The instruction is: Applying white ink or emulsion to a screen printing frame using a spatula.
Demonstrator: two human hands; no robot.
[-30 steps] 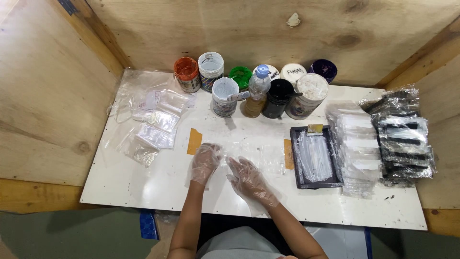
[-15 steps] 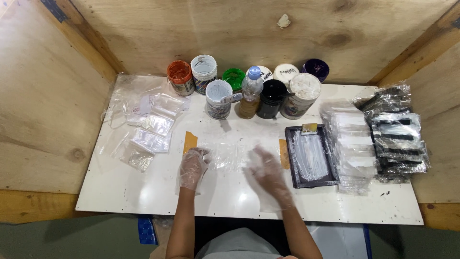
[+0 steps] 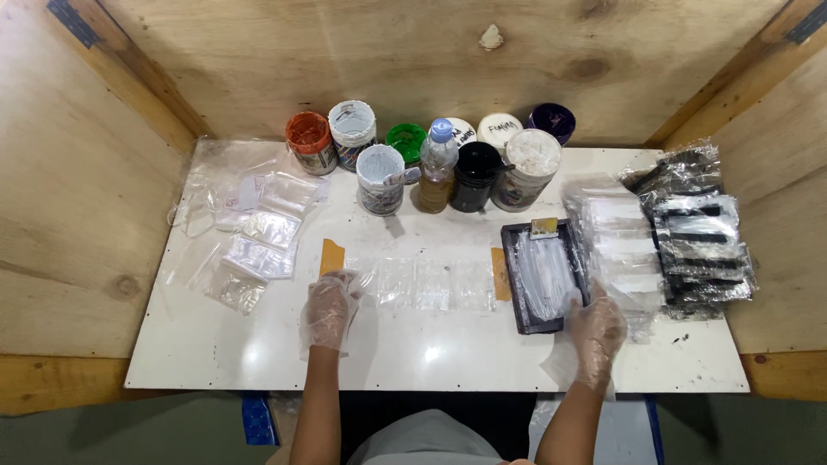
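Both my hands wear clear plastic gloves. My left hand (image 3: 329, 310) rests on the white table (image 3: 215, 344), fingers on the left end of a clear plastic strip (image 3: 426, 284) lying flat between two orange tape tabs (image 3: 332, 256). My right hand (image 3: 594, 329) is at the right, fingers spread, touching the near right corner of a black tray (image 3: 517, 284) of clear plastic pieces and the stack of clear bags (image 3: 622, 250) beside it. I cannot tell whether it grips anything.
Several paint pots (image 3: 379, 176) and a small bottle (image 3: 438, 168) stand along the back. Loose clear bags (image 3: 258, 232) lie at the left, black packets (image 3: 702, 241) at the far right. Plywood walls (image 3: 77, 189) enclose the table.
My right hand has moved from the table's middle to the right, over to the black tray and bag stack. My left hand has stayed near the strip's left end.
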